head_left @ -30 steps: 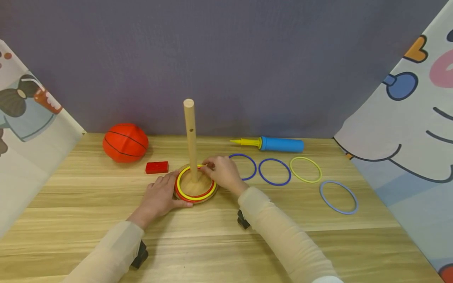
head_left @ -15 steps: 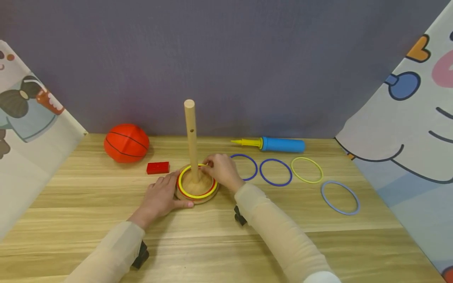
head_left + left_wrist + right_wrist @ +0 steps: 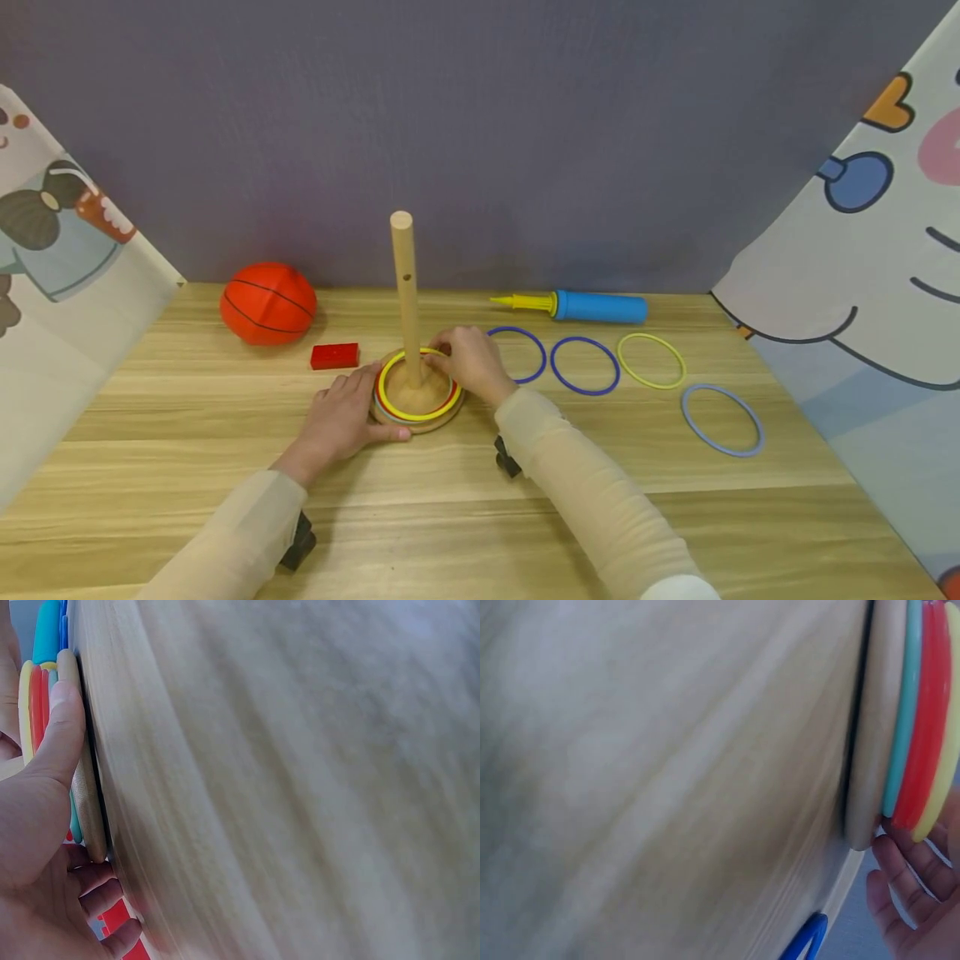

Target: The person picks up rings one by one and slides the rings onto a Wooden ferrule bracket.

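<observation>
A wooden peg (image 3: 407, 308) stands upright on a round wooden base (image 3: 432, 427) in the head view. Around its foot lies a stack of rings: a teal ring (image 3: 903, 727) lowest, red rings (image 3: 927, 735) above it, a yellow ring (image 3: 417, 417) on top. My left hand (image 3: 339, 417) holds the base from the left, its thumb (image 3: 61, 731) along the near edge and fingers round the far side. From the right, my right hand (image 3: 474, 363) pinches the yellow ring near the back, thumb inside the loop; its fingers (image 3: 919, 874) reach the stack's edge.
Two dark blue rings (image 3: 585, 392), a pale yellow ring (image 3: 651, 386) and a light blue ring (image 3: 722, 451) lie flat on the table (image 3: 420, 517) to the right. Behind them is a blue hand pump (image 3: 600, 307). A red block (image 3: 334, 356) and red ball (image 3: 267, 303) sit left.
The rings in the stack have shifted slightly on the base: less red shows at the lower left, and a teal edge shows there now. Both hands have stayed nearly in place.
</observation>
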The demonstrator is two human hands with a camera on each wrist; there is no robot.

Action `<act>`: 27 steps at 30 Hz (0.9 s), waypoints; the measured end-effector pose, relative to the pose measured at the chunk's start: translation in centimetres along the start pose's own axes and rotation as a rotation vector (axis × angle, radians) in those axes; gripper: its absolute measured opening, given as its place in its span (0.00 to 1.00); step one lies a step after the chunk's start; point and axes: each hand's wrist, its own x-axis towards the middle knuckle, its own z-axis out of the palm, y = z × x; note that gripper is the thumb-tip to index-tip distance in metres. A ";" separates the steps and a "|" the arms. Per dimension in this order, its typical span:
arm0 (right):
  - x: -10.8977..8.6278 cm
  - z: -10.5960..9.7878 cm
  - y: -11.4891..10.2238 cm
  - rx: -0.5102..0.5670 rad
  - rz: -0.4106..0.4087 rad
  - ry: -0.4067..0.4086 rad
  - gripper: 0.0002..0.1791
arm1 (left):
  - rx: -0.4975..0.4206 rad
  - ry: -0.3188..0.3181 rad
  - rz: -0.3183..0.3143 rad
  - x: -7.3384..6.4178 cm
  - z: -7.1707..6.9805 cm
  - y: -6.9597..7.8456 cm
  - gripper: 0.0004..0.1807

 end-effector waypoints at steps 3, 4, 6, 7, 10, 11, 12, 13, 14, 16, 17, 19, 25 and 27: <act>0.0 -0.4 0.3 0.042 -0.001 -0.042 0.13 | 0.001 0.000 0.001 0.0 0.0 0.1 0.62; 0.0 -0.6 0.5 0.061 -0.002 -0.060 0.14 | 0.000 0.000 0.001 0.0 0.0 0.1 0.62; -0.1 -1.3 0.9 0.102 -0.002 -0.096 0.15 | -0.002 0.000 0.003 0.0 0.0 0.1 0.62; -0.2 -1.7 1.1 0.115 -0.005 -0.107 0.16 | -0.003 0.002 0.004 0.0 0.0 0.1 0.62; -0.7 -3.1 2.0 0.145 -0.024 -0.127 0.18 | -0.003 0.007 0.005 0.0 0.0 0.1 0.62; -0.9 -3.6 2.4 0.150 -0.037 -0.123 0.18 | -0.004 0.007 0.005 0.0 0.0 0.1 0.62; -1.1 -4.1 2.9 0.150 -0.055 -0.113 0.18 | -0.005 0.004 0.004 0.0 -0.1 0.1 0.62; -1.3 -4.5 3.4 0.154 -0.072 -0.107 0.19 | -0.005 0.002 0.002 0.0 -0.1 0.1 0.62; -1.5 -4.9 3.8 0.164 -0.082 -0.103 0.19 | -0.005 0.002 0.002 0.0 -0.1 0.1 0.62; -1.9 -5.6 4.8 0.187 -0.095 -0.089 0.19 | -0.005 -0.001 0.001 0.0 -0.2 0.1 0.62; -2.2 -5.9 5.3 0.197 -0.103 -0.077 0.19 | -0.004 -0.006 0.000 0.0 -0.2 0.1 0.62; -2.8 -6.6 6.1 0.218 -0.098 -0.065 0.19 | 0.000 -0.010 -0.002 0.0 -0.2 0.1 0.63; -5.0 -9.0 7.9 0.224 -0.020 -0.045 0.19 | 0.009 -0.020 -0.004 0.0 -0.1 0.2 0.63; -5.6 -9.6 8.6 0.219 -0.011 -0.042 0.19 | 0.010 -0.018 -0.002 0.1 -0.1 0.2 0.63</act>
